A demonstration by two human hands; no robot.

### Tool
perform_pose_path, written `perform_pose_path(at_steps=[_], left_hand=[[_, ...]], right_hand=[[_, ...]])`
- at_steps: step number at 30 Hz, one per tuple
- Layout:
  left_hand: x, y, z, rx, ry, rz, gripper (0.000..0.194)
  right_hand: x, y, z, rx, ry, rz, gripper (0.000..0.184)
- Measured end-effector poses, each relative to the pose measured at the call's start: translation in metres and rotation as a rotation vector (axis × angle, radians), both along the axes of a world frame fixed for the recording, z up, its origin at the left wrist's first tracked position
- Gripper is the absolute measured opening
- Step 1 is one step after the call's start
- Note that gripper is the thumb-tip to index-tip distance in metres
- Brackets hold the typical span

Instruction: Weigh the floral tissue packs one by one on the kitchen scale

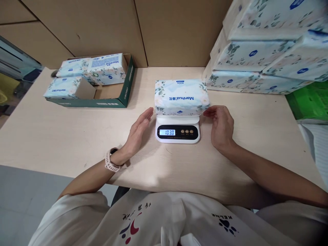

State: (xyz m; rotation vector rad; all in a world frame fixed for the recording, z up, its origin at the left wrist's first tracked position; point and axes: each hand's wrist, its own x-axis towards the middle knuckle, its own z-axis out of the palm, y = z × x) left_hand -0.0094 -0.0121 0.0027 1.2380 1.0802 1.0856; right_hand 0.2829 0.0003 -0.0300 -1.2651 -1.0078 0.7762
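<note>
A white tissue pack [181,96] printed with leaves and the word "Manhua" lies on a small white kitchen scale [177,132]. The scale's lit display reads 103.0. My left hand [138,131] is open, palm facing the pack, just left of the scale and apart from it. A pink watch sits on that wrist. My right hand [220,126] is open with curved fingers, its fingertips at the pack's right end, holding nothing.
A green cardboard tray [122,98] at the back left holds several tissue packs [106,67]. A tall stack of the same packs [258,51] stands at the back right. A green crate [311,100] sits beyond the table's right edge. Cardboard panels line the wall.
</note>
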Motion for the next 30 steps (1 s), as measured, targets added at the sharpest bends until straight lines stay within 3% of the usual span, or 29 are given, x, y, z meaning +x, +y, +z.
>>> perform_pose_path(at_steps=[8,12,20,25,30], left_hand=[[0.0,0.006,0.001,0.001,-0.083,0.108,0.04],[-0.001,0.009,0.001,0.031,-0.105,0.096,0.044],[-0.004,0.019,0.009,0.113,-0.036,-0.058,0.079],[0.012,0.029,0.02,0.082,-0.015,-0.142,0.083],[0.02,0.038,0.041,0.166,-0.039,-0.203,0.075]], right_hand=[[0.004,0.003,-0.009,0.04,-0.039,-0.008,0.035],[0.002,0.001,-0.008,0.085,-0.039,0.012,0.037],[-0.005,-0.005,0.006,0.19,0.035,0.023,0.051],[-0.009,-0.009,0.017,0.049,0.029,0.157,0.056],[-0.029,-0.007,0.043,-0.03,-0.038,0.323,0.049]])
